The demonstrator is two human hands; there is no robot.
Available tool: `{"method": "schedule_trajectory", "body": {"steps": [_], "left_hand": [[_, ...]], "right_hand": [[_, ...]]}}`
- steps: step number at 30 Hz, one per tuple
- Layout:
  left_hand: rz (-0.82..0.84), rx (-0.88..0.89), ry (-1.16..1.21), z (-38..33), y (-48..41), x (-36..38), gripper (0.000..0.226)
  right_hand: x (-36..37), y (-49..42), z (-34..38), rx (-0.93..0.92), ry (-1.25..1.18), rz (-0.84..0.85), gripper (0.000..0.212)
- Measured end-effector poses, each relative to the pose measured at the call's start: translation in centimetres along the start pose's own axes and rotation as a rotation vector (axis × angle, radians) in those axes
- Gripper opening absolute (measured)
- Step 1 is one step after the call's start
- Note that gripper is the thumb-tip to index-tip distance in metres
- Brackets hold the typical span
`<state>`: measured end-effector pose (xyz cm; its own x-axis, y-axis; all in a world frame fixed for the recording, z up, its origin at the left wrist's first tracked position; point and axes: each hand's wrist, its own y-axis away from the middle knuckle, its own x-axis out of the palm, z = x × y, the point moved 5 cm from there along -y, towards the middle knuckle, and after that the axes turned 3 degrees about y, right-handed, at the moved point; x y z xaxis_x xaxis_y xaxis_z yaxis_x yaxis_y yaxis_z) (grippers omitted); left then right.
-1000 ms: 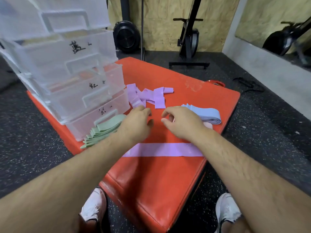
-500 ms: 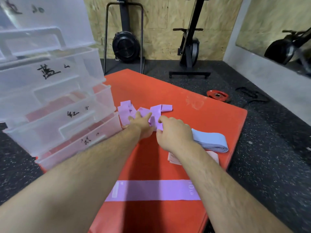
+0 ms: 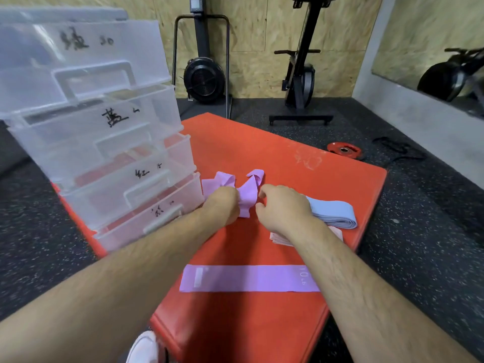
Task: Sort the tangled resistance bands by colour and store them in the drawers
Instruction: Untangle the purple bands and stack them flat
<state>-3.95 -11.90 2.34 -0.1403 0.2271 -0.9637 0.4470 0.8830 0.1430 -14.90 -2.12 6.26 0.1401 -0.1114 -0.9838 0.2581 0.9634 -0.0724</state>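
A: Task thing first. What do we have?

B: The tangled purple clump (image 3: 247, 196) of soft flat resistance bands, bunched and twisted. It sits mid-way across the red padded mat (image 3: 262, 142), just beside the lowest drawer front.

A: Hands?

B: Left hand (image 3: 222, 205) is closed into the purple clump with its back to us. Band ends stick out either side of it, so we log a grip. Right hand (image 3: 284, 209) has curled fingers, with the tips at the clump's right edge. We cannot tell whether it is pinching or only touching.

A: Around it?

B: One flat purple band (image 3: 248, 278) is laid out straight near us, well apart from the clump. A folded stack of pale blue bands (image 3: 334, 213) lies just right of the right hand. Pale pink bands (image 3: 337, 233) lie against its near side, partly hidden by the wrist. The clear plastic drawer unit (image 3: 104, 153) stands on the mat's left part, four drawers with handwritten marks. We cannot confirm any band inside them.

A: Further out?

B: A red weight plate (image 3: 343, 150) lies on the speckled floor, and gym machines stand by the chipboard wall.

A: Step?

B: We judge it as untangling the purples. That makes it the sorting stage, with storing not yet started as far as we see.

A: Next move?

B: Our guess is the left hand anchors the clump while the right takes a firm pinch on one loose end. It should draw that end out sideways and slowly, since the loops may be threaded through each other. The freed band could then be laid flat on the straight purple one.
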Motion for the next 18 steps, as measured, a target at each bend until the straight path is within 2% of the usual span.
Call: {"method": "schedule_trajectory", "body": {"steps": [3,6,8,15,18], "left_hand": [[-0.064,0.058,0.031,1.0,2.5,0.3,0.018],[-0.27,0.133,0.117,1.5,4.1,-0.5,0.022],[-0.339,0.126,0.207,1.5,5.1,-1.5,0.019],[-0.295,-0.007,0.426,1.6,6.5,-1.5,0.025],[-0.327,-0.082,0.629,2.4,6.5,-1.1,0.039]], "right_hand": [[0.0,0.9,-0.5,0.0,0.01,0.049,0.029],[-0.3,1.7,-0.7,-0.002,-0.003,0.069,0.029],[-0.6,2.1,-0.9,-0.005,-0.049,0.063,0.024],[-0.4,3.4,-1.2,-0.018,-0.112,0.125,0.021],[-0.3,3.5,-1.1,-0.033,-0.122,0.115,0.023]]}}
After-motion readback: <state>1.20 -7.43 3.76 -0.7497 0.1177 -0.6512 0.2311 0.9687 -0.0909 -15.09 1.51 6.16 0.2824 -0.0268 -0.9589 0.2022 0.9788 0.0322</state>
